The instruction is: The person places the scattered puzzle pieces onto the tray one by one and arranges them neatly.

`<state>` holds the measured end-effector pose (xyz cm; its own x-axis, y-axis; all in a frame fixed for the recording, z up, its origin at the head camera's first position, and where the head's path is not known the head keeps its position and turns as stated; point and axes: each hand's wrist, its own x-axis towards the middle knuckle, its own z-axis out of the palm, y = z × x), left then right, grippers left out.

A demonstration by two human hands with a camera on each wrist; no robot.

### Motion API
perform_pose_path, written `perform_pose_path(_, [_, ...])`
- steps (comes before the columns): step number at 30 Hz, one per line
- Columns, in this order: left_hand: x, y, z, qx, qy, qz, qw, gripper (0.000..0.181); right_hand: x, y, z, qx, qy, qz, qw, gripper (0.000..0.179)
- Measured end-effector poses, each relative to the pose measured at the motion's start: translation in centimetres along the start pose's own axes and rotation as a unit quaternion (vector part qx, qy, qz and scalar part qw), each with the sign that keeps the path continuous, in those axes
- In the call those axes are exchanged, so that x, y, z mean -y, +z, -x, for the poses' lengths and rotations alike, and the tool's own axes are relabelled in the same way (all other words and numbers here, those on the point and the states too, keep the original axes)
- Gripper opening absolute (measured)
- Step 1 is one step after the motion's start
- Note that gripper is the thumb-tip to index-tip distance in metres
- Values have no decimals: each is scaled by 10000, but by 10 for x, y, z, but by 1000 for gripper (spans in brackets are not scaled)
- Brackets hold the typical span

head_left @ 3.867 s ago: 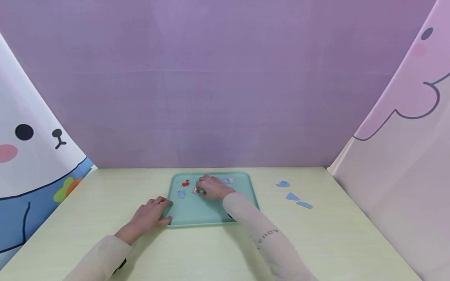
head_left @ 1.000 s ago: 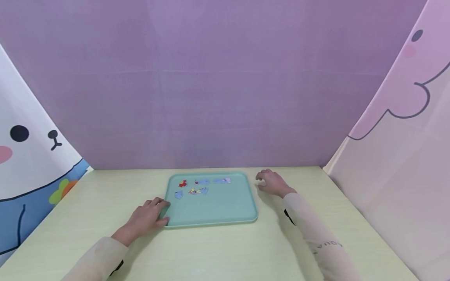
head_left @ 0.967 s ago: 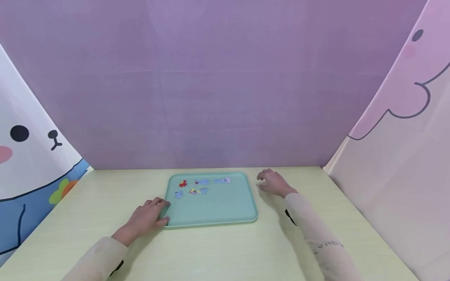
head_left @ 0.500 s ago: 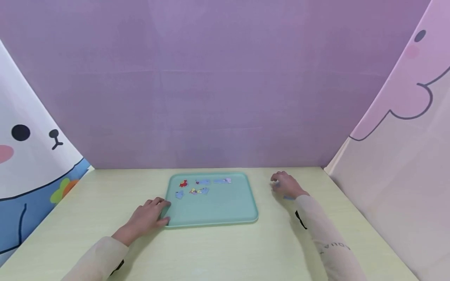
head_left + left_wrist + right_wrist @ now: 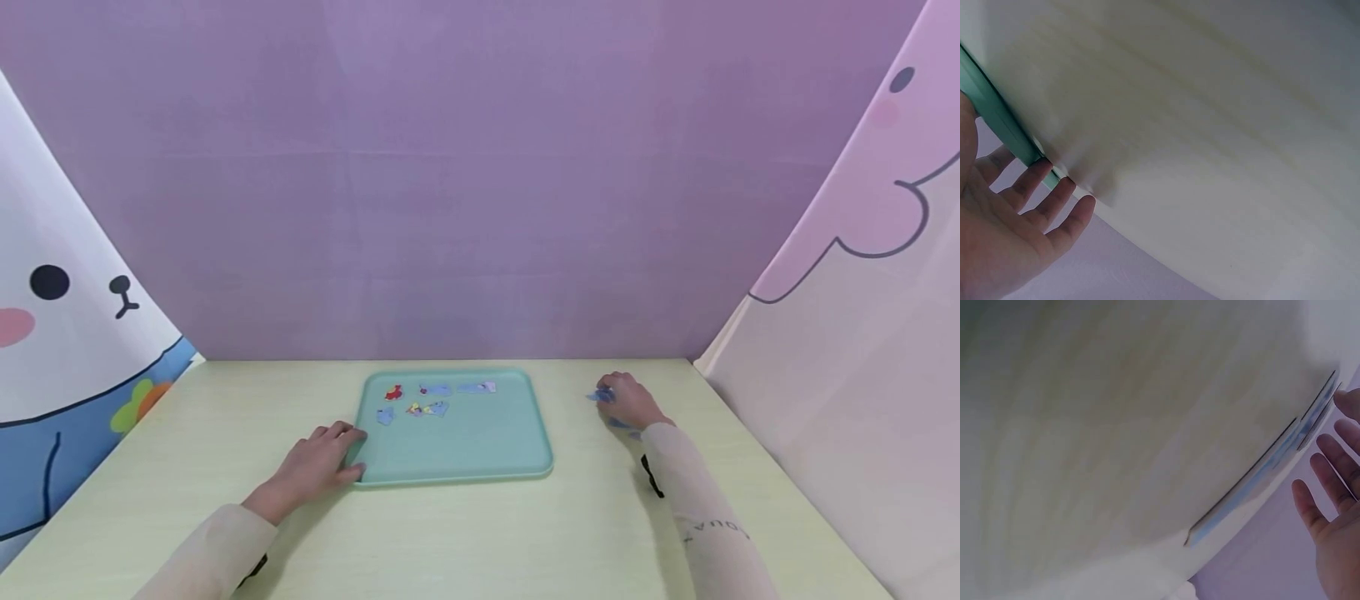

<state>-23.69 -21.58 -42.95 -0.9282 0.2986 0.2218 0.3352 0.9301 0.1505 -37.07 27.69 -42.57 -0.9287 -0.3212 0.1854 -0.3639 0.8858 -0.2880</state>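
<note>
The left hand, fingers relaxed, rests at the tray's left edge near its front-left corner. The tray lies near the desk's far edge, with pieces toward its own far-left corner. Toward the desk's far-right corner, the right hand touches a blue piece — whether pinched, I cannot tell. More blue lies beside it, partly hidden.
</note>
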Motion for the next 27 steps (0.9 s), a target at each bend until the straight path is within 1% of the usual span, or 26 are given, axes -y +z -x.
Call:
perform_pose_path(7, [1, 0, 0, 29, -27, -9, 10000, 46, -9, -1, 1, 75, 152, -60, 9998, 34])
perform_pose_path(11, [0, 0, -1, 80, -75, 14, 9999, 46, -12, -1, 1, 59, 98, -7, 9999, 33])
perform_pose_path(15, [-1, 0, -1, 121, -111, 36, 9999, 46, -12, -2, 0, 79, 137, -1, 9999, 34])
perform_pose_path(21, [-1, 0, -1, 69, -76, -8, 9999, 45, -11, -3, -1, 164, 150, -26, 9997, 33])
perform_pose_path(27, [-1, 0, -1, 103, -96, 13, 9999, 46, -13, -1, -5, 261, 284, -106, 9992, 30])
